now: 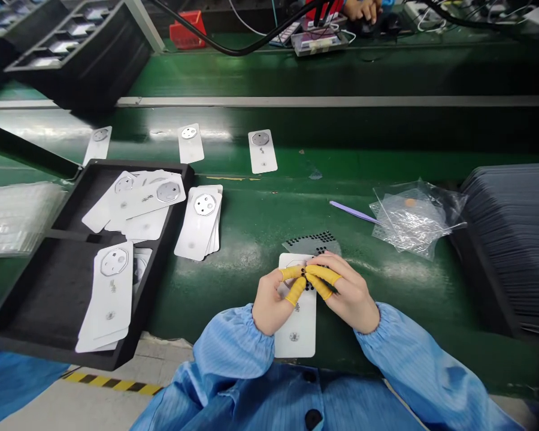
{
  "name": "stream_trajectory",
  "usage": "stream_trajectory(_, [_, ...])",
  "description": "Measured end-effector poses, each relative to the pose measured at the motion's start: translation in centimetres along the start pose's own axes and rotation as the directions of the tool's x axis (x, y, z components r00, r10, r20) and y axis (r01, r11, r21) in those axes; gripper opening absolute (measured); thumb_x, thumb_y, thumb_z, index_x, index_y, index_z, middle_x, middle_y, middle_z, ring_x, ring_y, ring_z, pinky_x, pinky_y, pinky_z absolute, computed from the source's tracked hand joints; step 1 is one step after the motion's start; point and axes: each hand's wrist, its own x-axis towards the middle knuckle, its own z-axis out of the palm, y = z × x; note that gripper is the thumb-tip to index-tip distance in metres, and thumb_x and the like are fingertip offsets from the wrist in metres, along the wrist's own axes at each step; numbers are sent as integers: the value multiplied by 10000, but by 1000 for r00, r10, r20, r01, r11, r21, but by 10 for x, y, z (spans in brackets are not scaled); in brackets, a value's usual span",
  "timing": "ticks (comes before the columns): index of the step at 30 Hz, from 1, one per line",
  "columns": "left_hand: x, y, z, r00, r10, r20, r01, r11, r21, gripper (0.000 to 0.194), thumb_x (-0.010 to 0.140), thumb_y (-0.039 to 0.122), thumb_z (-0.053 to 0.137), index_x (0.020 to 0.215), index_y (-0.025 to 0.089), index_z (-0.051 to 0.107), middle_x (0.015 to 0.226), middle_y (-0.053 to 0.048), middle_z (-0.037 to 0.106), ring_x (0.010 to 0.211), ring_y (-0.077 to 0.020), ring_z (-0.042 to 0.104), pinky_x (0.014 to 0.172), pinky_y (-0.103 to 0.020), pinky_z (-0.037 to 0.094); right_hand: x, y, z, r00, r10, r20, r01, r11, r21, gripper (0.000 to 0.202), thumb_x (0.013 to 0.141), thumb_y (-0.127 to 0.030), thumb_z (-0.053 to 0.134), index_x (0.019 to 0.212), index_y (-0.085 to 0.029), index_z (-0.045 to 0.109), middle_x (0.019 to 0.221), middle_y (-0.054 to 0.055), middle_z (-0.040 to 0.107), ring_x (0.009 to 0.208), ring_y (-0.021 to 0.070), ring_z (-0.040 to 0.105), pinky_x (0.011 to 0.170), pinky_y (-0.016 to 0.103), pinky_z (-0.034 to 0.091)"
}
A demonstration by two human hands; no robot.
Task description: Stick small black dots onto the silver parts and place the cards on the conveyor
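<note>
A white card (295,329) with a round printed disc lies flat at the table's front edge, its upper part partly covered by my hands. Yellow finger cots cover the fingertips of my left hand (272,302), which pinches by small black dots (303,272) above the card. My right hand (348,293), also in yellow cots, meets it there with thumb and fingers pinched together. A clear sheet of black adhesive dots (312,243) shows just behind the hands, partly hidden by my right hand. Exactly what each fingertip grips is too small to make out.
On the left, a black tray (40,287) holds white cards, with a stack of cards (197,224) beside it. Further back lie single cards (263,151). Purple tweezers (354,212), clear plastic bags (415,218) and grey stacked sheets (516,239) are right. A co-worker's hand (363,9) is across.
</note>
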Motion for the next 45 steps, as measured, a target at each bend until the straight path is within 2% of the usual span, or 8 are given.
stream_trajectory(8, [-3, -12, 1, 970, 235, 66, -244, 942, 229, 287, 828, 147, 562, 1081, 173, 696, 1100, -129, 702, 1019, -255, 669, 891, -366, 540, -5, 1, 12, 999, -11, -45, 10, 1000, -16, 395, 860, -74, 531, 1232, -207, 523, 1072, 124, 634, 1008, 217, 619, 825, 384, 569])
stream_trajectory(17, [-1, -21, -2, 964, 253, 86, -266, 889, 371, 284, 815, 143, 556, 1058, 184, 698, 1063, -126, 713, 960, -248, 691, 857, -354, 565, -10, 5, 22, 998, -23, -53, 21, 999, -49, 389, 858, -65, 530, 1225, -191, 504, 1091, 137, 613, 1039, 227, 602, 848, 387, 550])
stream_trajectory(22, [2, -28, -2, 951, 296, 83, -304, 864, 402, 264, 824, 148, 532, 1023, 157, 705, 1028, -130, 720, 944, -239, 695, 855, -352, 567, -10, 10, 35, 991, 121, -52, -122, 992, -13, 206, 895, -137, 493, 1086, -200, 538, 1027, 99, 597, 963, 192, 599, 821, 361, 543])
stream_trajectory(28, [5, -33, -7, 984, 144, 105, -167, 950, 264, 255, 837, 240, 574, 1034, 143, 703, 1019, -132, 714, 952, -249, 686, 908, -384, 535, -8, 19, 35, 960, 246, -130, -252, 967, -27, 153, 920, -163, 426, 1031, -201, 524, 1003, 90, 572, 938, 187, 589, 791, 356, 530])
stream_trajectory(31, [5, -35, -25, 989, 49, 139, -42, 998, -57, 525, 817, 338, 638, 1293, 140, 539, 1258, -159, 613, 1144, -282, 599, 1004, -416, 468, -8, 19, 34, 962, 233, -142, -242, 969, -44, 136, 913, -159, 441, 1010, -205, 524, 1032, 94, 564, 978, 194, 583, 836, 375, 515])
stream_trajectory(35, [4, -36, -64, 994, -80, 78, 103, 928, -358, 888, 726, 421, 742, 1457, 184, 298, 1415, -156, 481, 1277, -328, 477, 1044, -451, 422, -11, 21, 35, 972, 204, -113, -215, 973, -90, 136, 914, -159, 438, 1011, -196, 526, 1047, 107, 557, 997, 201, 577, 852, 385, 508])
stream_trajectory(39, [5, -34, -90, 976, -209, -68, 166, 903, -397, 913, 687, 519, 742, 1432, 161, 354, 1359, -158, 540, 1222, -368, 517, 1004, -498, 443, -15, 34, 31, 984, 180, -19, -181, 972, -149, 138, 913, -181, 435, 1001, -184, 541, 1092, 129, 575, 1019, 216, 588, 848, 382, 526])
stream_trajectory(45, [3, -36, -100, 943, -248, -221, 194, 951, -240, 908, 710, 453, 723, 1451, 141, 302, 1355, -165, 537, 1169, -315, 567, 957, -431, 495, -5, 32, 10, 993, 120, 9, -115, 966, -234, 149, 911, -195, 437, 1016, -186, 542, 1119, 133, 582, 1041, 225, 598, 853, 390, 536])
